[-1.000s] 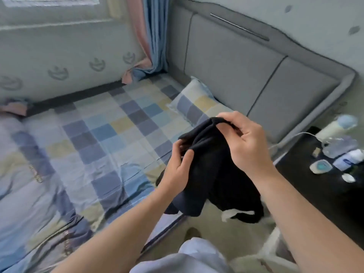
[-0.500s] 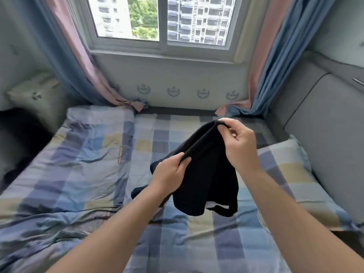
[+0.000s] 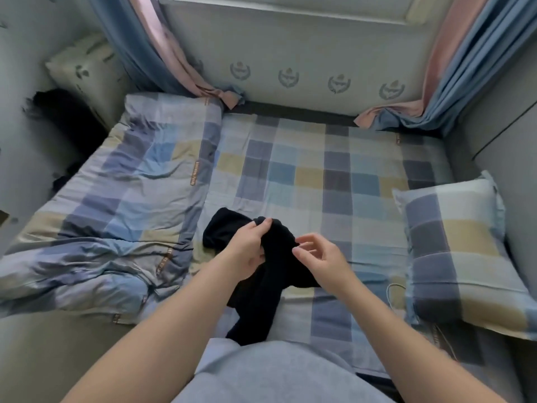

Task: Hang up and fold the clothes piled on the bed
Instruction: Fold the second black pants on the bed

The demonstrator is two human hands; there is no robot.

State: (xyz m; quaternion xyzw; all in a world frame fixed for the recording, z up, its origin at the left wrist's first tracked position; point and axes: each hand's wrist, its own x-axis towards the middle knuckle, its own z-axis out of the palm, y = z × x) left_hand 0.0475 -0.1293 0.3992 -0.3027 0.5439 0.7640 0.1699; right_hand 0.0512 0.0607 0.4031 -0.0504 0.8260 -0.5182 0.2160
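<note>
While my left hand (image 3: pixel 247 248) keeps its grip curled round the bunched black garment (image 3: pixel 261 301) low over the bed (image 3: pixel 319 181), I judge folding is starting. My right hand (image 3: pixel 322 257) sits half-curled at the cloth; I cannot tell if it holds. Next I need a second edge, then to spread it flat.

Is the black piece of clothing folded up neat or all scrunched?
Scrunched. The black garment lies bunched in lumps, gripped by the left hand.

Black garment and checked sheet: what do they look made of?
Black garment: soft matte knit, probably cotton jersey; it droops limply from the left hand. Checked sheet: thin woven cotton-like fabric, matte, with fine creases.
</note>
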